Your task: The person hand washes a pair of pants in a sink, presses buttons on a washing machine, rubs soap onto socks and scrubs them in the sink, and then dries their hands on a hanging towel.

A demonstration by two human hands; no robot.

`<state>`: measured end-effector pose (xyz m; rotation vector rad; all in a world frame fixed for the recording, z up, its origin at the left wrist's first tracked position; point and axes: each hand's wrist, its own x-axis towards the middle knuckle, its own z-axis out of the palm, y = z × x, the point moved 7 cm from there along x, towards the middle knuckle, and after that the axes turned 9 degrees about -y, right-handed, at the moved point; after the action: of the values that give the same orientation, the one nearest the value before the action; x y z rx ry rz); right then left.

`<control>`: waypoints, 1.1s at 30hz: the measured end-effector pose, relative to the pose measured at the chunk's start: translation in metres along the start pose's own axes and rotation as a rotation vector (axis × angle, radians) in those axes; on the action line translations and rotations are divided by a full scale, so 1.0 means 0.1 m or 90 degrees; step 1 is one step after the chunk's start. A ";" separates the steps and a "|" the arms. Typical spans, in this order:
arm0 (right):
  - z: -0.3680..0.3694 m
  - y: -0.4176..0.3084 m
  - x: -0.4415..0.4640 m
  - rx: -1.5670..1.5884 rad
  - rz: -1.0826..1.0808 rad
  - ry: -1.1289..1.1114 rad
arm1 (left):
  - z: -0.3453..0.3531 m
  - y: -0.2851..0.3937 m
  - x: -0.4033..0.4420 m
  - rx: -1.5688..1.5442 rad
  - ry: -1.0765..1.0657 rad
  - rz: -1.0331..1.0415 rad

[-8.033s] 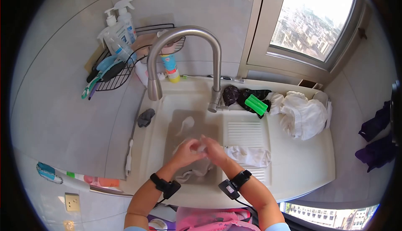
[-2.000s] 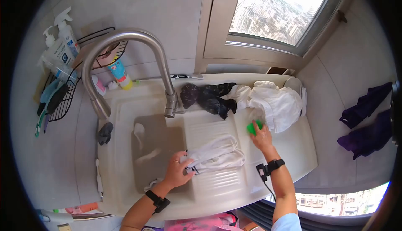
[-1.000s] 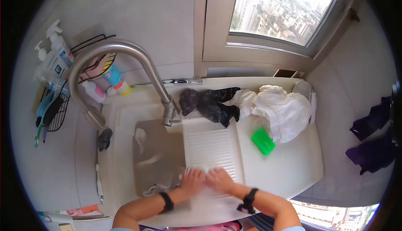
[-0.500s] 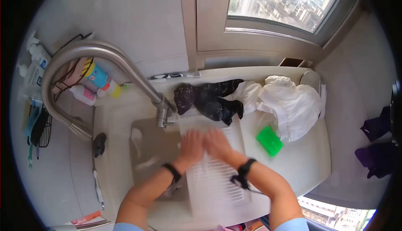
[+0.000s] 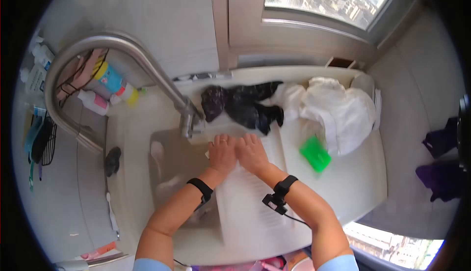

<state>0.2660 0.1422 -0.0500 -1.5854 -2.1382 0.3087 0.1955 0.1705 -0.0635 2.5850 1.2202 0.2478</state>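
Side by side, my left hand (image 5: 223, 154) and my right hand (image 5: 251, 153) press down at the upper end of the ribbed white washboard (image 5: 252, 202). The fingers of both are bent over and close together. A small pale edge shows beside my left hand; what lies under the palms is hidden. Just beyond the hands lies a bunch of dark, wet-looking cloth pieces (image 5: 245, 106). A green block (image 5: 315, 154), perhaps soap, rests to the right, touching or close to a heap of white cloth (image 5: 338, 114).
A tall curved metal faucet (image 5: 142, 57) arches over the left side. The grey sink basin (image 5: 169, 168) lies left of the washboard. Bottles (image 5: 110, 79) stand in a wire rack at the left wall. A toothbrush (image 5: 112, 212) lies along the left rim, below a dark lump (image 5: 113, 161).
Both hands have moved slightly up in view and are less blurred. The whole scene has shifted a little upward as the camera tilts. The cloth and green block otherwise look unmoved.
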 end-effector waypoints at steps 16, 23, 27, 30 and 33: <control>0.15 -0.46 -0.74 -0.013 -0.135 -0.194 | 0.13 0.25 -0.89 0.035 0.027 0.128; -0.12 0.09 0.10 -0.019 -0.039 -0.005 | -0.07 0.01 0.11 -0.037 0.047 0.081; -0.09 0.18 0.07 -0.021 0.054 0.015 | -0.14 -0.03 0.13 -0.052 0.056 0.092; -0.19 0.13 -0.06 -0.011 0.144 0.059 | -0.08 -0.46 -0.03 -0.076 0.107 0.048; -0.26 -0.21 -0.41 0.008 0.161 0.041 | 0.21 -1.51 -0.47 -0.178 -0.032 -0.217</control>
<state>0.2701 0.0942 -0.0279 -1.8351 -1.8856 0.3447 0.0619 0.2223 -0.1328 2.0976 1.4659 0.2587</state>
